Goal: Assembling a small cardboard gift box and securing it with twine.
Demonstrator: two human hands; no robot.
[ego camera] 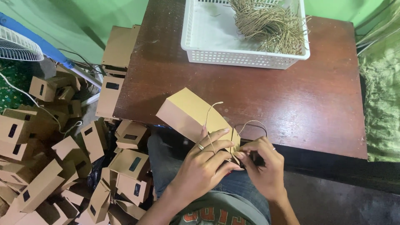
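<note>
A small brown paper bag [188, 113] lies tilted over the near edge of the dark wooden table [300, 104]. My left hand [206, 164] grips the bag's open end from below, fingers spread along its side, a ring on one finger. My right hand [263, 164] pinches the bag's rim and a thin twine cord [252, 123] that loops up from it. A second twine loop [211, 112] arcs over the bag's face.
A white plastic basket [208, 50] at the table's far side holds a heap of twine pieces [268, 25]. Several finished brown paper bags [62, 166] are piled on the floor at left, beside a fan [16, 43]. Green cloth [381, 100] lies at right.
</note>
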